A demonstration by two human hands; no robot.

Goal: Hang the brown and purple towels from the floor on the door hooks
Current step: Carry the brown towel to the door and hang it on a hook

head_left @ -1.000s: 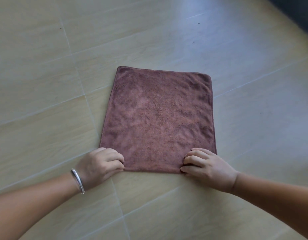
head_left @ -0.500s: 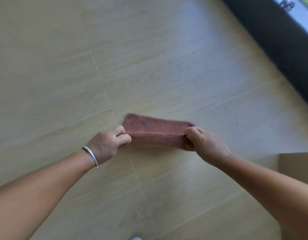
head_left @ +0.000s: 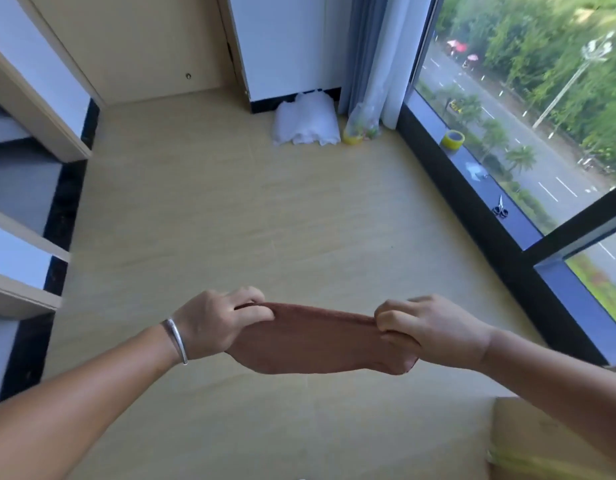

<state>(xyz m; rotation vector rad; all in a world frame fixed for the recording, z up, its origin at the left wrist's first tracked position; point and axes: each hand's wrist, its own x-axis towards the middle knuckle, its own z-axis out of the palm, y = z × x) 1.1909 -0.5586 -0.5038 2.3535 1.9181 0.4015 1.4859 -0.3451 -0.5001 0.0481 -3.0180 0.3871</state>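
Closest to the camera, bottom right, there's a corner of a cardboard box (head_left: 548, 441). Just past that, both hands are up in the air holding the brown towel (head_left: 313, 344) stretched between them, clear of the floor (head_left: 265, 220). The left hand (head_left: 213, 323), with a silver bangle (head_left: 176, 341) on the wrist, has its fingers curled over the towel's top edge, pinching one corner. The right hand (head_left: 434, 330) is bunched tight around the other corner, fingers folded in on the cloth. The towel sags a bit in the middle and hangs down below the hands.

Further out it's just bare tan floor. On the left are steps (head_left: 26, 209). Along the right runs a big window (head_left: 528, 116) with a dark sill; scissors (head_left: 500, 209) and a yellow tape roll (head_left: 452, 139) sit on it, well apart. At the far wall there's a white bundle (head_left: 304, 121) on the floor, a plastic bag (head_left: 363, 128) just beside it, and curtains (head_left: 372, 53) hanging in the corner. Can't see a purple towel or any hooks from here.
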